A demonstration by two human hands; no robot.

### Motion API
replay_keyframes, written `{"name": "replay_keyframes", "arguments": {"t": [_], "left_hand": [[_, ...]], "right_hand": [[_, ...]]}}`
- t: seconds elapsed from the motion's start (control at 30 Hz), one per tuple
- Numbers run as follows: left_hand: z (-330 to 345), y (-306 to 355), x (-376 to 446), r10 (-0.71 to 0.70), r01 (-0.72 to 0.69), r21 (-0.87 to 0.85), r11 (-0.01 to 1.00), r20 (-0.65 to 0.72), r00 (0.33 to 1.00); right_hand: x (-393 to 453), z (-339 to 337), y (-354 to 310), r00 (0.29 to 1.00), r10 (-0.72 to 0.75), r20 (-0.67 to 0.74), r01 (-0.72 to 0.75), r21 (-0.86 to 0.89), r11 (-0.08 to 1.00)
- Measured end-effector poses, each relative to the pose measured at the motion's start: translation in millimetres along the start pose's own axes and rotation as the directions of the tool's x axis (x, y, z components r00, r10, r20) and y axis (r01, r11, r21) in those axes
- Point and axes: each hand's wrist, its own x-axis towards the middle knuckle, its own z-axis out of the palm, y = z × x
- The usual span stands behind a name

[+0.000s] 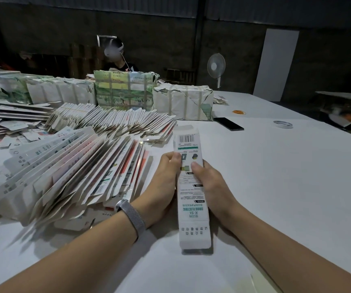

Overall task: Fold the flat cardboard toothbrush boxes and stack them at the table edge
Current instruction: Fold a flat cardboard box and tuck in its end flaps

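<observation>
Toothbrush box [192, 199]: one long, narrow white carton, printed with a barcode near its far end and teal lettering toward the near end, lying lengthwise away from the person over the white table [286, 176], held between both hands near the front middle of the table. Left hand [161, 185]: set against the carton's left edge, fingers curled round it, thumb tip on the printed face. Right hand [210, 187]: gripping the right edge, thumb pressed on the face just beside the left thumb. Wristband [131, 216]: grey mesh, on the left wrist. Flat box stack [68, 176]: a large fanned heap of unfolded cartons standing on edge, just left of the left hand. Second fanned row [115, 123]: more flat cartons, behind the first heap. Wrapped bundles [125, 92]: paper-covered, taped packs ranged along the far side of the table. Phone [228, 123]: dark, lying flat beyond the carton, near the rightmost bundle. Tape roll [283, 124]: pale ring, well to the right of the phone. Standing fan [216, 67]: white, beyond the table's far end. Second person [117, 60]: seated behind the bundles, wearing a headset.
</observation>
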Motion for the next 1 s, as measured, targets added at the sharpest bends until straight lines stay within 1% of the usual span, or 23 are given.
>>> {"name": "replay_keyframes", "arguments": {"t": [0.07,0.13,0.27,0.47,0.53,0.67,0.77,0.87,1.0], "left_hand": [[2.0,-1.4,-2.3,0.006,-0.006,0.048,0.999,0.009,1.0],[3.0,-1.4,-3.5,-0.005,0.004,0.051,0.999,0.014,1.0],[3.0,0.8,-5.5,-0.022,0.022,-0.005,1.0,0.013,1.0],[1.0,3.8,-5.4,0.0,-0.005,-0.065,0.998,-0.08,0.997],[0.1,5.4,-5.8,-0.003,-0.004,-0.081,0.997,-0.088,0.996],[0.2,3.5,-6.2,0.05,-0.053,-0.046,0.998,-0.075,0.996],[0.0,3.4,-5.2,0.067,-0.068,-0.02,0.997,-0.061,0.996],[0.2,2.9,-4.2,0.055,-0.056,-0.017,0.998,-0.051,0.997],[0.9,3.1,-5.4,0.072,-0.071,0.053,0.996,-0.023,0.997]], "right_hand": [[1.9,-2.3,-3.4,0.999,0.008,-0.05,-0.006,0.041,0.999],[3.3,-3.7,-3.7,0.998,0.009,-0.065,-0.004,0.081,0.997],[3.2,-5.6,-4.4,0.999,0.038,-0.01,-0.037,0.087,0.995],[2.0,-5.0,-3.4,0.994,0.065,0.086,-0.071,0.063,0.996],[1.6,-5.0,-1.8,0.993,0.06,0.101,-0.065,0.045,0.997],[3.3,-4.7,-1.8,0.995,0.011,0.096,-0.011,0.004,1.0],[3.2,-4.4,-1.4,0.994,-0.012,0.104,0.01,0.017,1.0],[2.7,-5.2,0.0,0.994,-0.015,0.105,0.011,0.043,0.999],[3.9,-6.6,1.0,0.996,-0.001,0.091,-0.002,0.038,0.999]]}}
